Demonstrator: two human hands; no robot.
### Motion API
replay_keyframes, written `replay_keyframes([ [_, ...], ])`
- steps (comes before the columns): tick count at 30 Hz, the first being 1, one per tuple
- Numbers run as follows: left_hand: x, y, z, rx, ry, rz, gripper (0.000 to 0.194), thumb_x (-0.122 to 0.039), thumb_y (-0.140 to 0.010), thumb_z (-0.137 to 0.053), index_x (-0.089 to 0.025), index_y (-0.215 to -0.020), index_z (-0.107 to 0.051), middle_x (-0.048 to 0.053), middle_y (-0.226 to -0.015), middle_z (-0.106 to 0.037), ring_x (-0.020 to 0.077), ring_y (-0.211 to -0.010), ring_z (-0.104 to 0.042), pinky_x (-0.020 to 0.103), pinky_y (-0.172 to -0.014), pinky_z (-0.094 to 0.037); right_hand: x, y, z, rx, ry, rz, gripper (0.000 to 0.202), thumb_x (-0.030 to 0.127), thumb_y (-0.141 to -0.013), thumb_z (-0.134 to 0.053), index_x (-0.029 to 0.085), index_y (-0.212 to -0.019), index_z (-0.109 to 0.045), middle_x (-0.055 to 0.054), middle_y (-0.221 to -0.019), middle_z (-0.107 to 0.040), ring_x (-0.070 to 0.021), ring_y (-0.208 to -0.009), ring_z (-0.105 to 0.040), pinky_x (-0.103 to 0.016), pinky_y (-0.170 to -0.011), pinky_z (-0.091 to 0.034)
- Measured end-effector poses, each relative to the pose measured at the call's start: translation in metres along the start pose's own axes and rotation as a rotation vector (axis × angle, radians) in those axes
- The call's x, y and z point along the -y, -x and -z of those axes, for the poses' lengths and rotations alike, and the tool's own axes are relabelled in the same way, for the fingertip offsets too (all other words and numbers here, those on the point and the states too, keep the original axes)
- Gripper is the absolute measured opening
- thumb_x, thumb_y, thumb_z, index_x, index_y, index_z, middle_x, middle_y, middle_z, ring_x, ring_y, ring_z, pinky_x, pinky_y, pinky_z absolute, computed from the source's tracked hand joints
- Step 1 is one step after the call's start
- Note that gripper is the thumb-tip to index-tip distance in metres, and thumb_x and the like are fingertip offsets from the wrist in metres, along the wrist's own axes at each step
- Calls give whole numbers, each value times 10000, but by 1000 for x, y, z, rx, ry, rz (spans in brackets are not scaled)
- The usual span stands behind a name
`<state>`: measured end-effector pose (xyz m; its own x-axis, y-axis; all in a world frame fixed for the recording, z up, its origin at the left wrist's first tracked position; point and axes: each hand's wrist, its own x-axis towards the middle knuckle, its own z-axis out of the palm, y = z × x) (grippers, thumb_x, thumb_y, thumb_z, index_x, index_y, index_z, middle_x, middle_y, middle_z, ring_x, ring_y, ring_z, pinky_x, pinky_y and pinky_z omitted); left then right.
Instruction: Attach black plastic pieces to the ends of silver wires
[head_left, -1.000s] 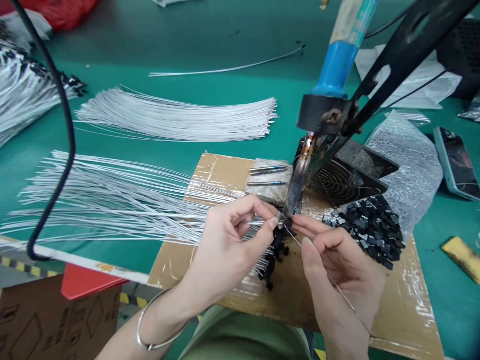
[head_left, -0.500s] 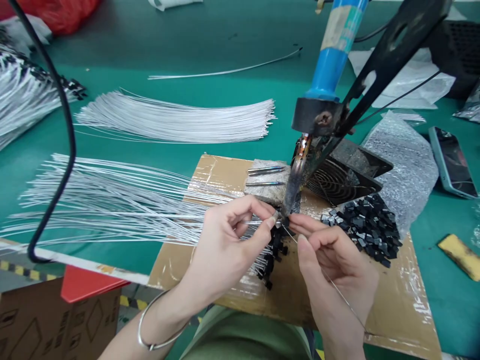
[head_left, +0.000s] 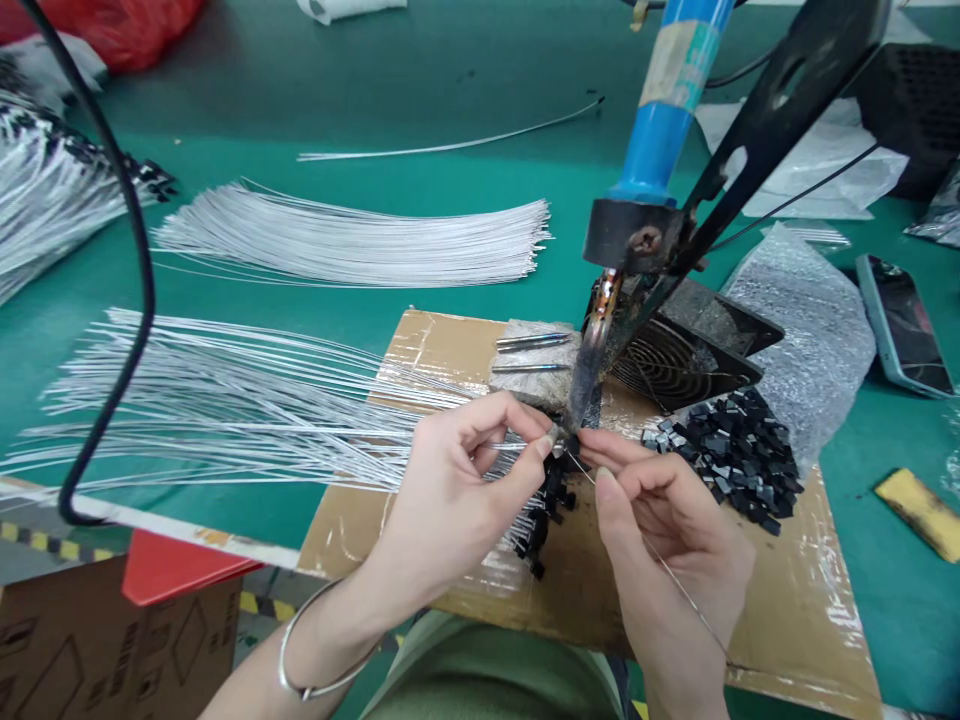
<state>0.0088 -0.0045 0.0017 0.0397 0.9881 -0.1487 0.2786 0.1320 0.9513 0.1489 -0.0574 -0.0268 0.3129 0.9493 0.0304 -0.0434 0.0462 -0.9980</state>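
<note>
A blue-handled soldering iron hangs tip-down in a black metal bracket. Just left of its tip, my left hand pinches the end of a white wire between thumb and forefinger. From the other side my right hand grips a thin solder wire, whose end reaches up to the tip. My fingers partly hide the joint between wire, solder and iron. Under my left hand lie white wires with black connectors on their near ends.
Right of the hands is a heap of small black pieces, beside a black fan. Spare iron tips lie on a grey pad. A cardboard sheet covers the bench. A phone and a yellow sponge sit far right.
</note>
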Motion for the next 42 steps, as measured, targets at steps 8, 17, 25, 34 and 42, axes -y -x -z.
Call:
replay_keyframes([
  [8, 1, 1, 1, -7, -3, -5, 116, -194, -816, -710, -176, -703, -693, 43, -813, -777, 127, -617, -587, 239, -488, -318, -1, 0, 0, -2, 12, 9, 179, 146, -947, -706, 222, -795, -648, -63, -1158, -828, -183, -1065, -806, -268, -959, -644],
  [17, 0, 2, 0, -19, 21, -15, 114, -184, -809, -715, -180, -697, -694, 32, -794, -788, 130, -632, -617, 220, -516, -386, 0, 1, -1, -1, 24, 12, 187, 138, -947, -705, 229, -794, -645, -36, -1151, -827, -153, -1092, -791, -240, -992, -614],
  [25, 0, 0, 0, -19, 8, -29, 117, -174, -799, -707, -181, -684, -688, 33, -767, -783, 128, -599, -598, 222, -495, -378, -2, 1, -2, -30, 53, 29, 173, 175, -940, -714, 221, -788, -644, -93, -1135, -828, -220, -1061, -802, -340, -960, -644],
  [34, -1, 2, -1, -26, 2, -52, 114, -163, -811, -698, -179, -698, -696, 36, -786, -793, 139, -644, -647, 227, -520, -404, 0, 3, -4, -35, 56, 41, 173, 162, -936, -727, 223, -792, -653, -67, -1129, -830, -184, -1022, -808, -281, -932, -643],
  [42, -1, 2, -1, -9, 7, -47, 119, -161, -814, -690, -177, -696, -686, 33, -768, -785, 140, -649, -648, 221, -532, -427, -2, 2, -3, -40, 66, 54, 178, 158, -946, -713, 223, -794, -649, -72, -1126, -830, -185, -1041, -801, -276, -932, -631],
])
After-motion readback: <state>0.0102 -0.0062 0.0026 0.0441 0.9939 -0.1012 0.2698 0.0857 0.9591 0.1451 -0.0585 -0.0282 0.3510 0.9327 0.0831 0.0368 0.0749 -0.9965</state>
